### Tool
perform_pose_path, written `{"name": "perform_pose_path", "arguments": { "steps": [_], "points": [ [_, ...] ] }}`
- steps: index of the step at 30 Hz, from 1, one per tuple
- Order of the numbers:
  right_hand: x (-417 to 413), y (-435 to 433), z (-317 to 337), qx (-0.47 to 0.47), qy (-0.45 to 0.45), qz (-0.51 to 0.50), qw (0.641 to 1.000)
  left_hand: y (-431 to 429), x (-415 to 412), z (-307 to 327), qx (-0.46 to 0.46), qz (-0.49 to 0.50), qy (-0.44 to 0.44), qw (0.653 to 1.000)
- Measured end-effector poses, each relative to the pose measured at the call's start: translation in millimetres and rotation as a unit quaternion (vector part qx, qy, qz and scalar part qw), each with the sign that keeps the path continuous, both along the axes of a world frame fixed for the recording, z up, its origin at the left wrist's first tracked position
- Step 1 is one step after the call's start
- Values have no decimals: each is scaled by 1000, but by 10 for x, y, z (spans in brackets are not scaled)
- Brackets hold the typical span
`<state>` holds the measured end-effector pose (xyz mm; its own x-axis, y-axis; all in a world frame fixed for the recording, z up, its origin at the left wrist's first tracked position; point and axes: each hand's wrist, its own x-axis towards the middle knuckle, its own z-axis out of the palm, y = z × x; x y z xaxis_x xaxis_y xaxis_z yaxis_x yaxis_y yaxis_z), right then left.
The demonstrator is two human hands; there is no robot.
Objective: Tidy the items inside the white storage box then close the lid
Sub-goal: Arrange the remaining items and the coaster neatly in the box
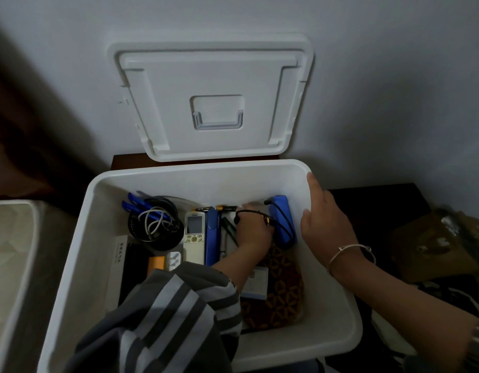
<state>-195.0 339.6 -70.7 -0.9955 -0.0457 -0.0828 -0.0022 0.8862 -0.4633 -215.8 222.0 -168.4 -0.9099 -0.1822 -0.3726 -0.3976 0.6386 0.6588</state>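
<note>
A thin black cord [250,211] is clenched in the left hand [253,234], just left of the lengthwise blue oblong pack [279,211]; right hand [327,220] fingers are seen relaxed.

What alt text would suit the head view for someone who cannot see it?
A person's left hand reaches into the open white storage box among a remote control, pens and a patterned pouch, while the right hand rests on its right rim. The lid leans against the wall.
</note>
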Motion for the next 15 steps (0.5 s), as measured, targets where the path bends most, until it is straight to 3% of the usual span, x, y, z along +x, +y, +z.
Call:
{"name": "perform_pose_path", "arguments": {
  "steps": [4,9,15],
  "points": [
    [-6,8,-22,-5,1,0,1000,-26,-2,-44,-85,-81,39,992],
    [-9,22,-40,-15,7,1,1000,-128,3,-132,-197,-211,105,952],
    [-14,22,-43,-8,11,-4,1000,-346,-81,-134,-237,-313,140,909]
  ]
}}
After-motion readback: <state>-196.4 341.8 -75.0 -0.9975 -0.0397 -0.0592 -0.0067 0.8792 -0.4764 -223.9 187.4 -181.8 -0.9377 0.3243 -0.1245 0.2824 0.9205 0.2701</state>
